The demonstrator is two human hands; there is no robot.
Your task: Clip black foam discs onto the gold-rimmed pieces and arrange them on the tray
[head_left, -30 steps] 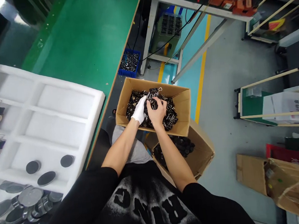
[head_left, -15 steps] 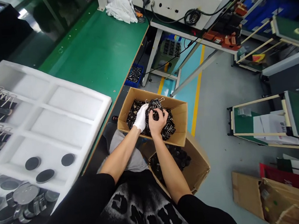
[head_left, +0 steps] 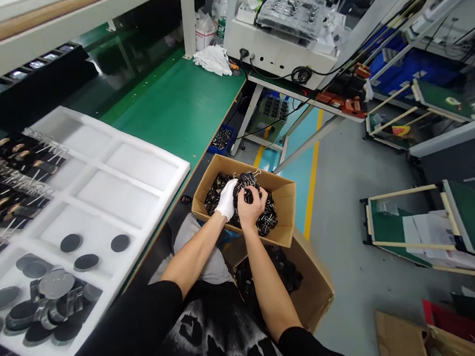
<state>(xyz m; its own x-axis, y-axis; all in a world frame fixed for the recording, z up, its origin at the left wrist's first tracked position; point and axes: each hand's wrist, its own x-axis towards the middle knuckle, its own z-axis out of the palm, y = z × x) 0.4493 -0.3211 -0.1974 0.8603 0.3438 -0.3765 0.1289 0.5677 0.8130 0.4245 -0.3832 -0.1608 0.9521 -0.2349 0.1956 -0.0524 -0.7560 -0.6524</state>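
Observation:
An open cardboard box (head_left: 286, 207) in front of me is part filled with loose black binder clips (head_left: 269, 219) with silver wire handles. My left hand (head_left: 225, 202), in a white glove, is closed against the left side of a bunch of binder clips (head_left: 249, 178) above the pile. My bare right hand (head_left: 251, 205) is on the near right side of that bunch, its thumb and fingers curled in. Between them the hands hold the clips, and a few wire handles stick out at the top. Palms and some fingertips are hidden.
Left, a white foam tray (head_left: 167, 175) holds dark round discs (head_left: 57, 284) and clipped pieces (head_left: 17, 157) on a green table (head_left: 162, 110). A second cardboard box (head_left: 319, 281) with dark parts stands under my right forearm. Trolleys (head_left: 407, 192) stand at right.
My view has tilted up, so the surroundings sit lower and more of the table's far end shows. Both hands stay at the bunch of clips, with little change in grip.

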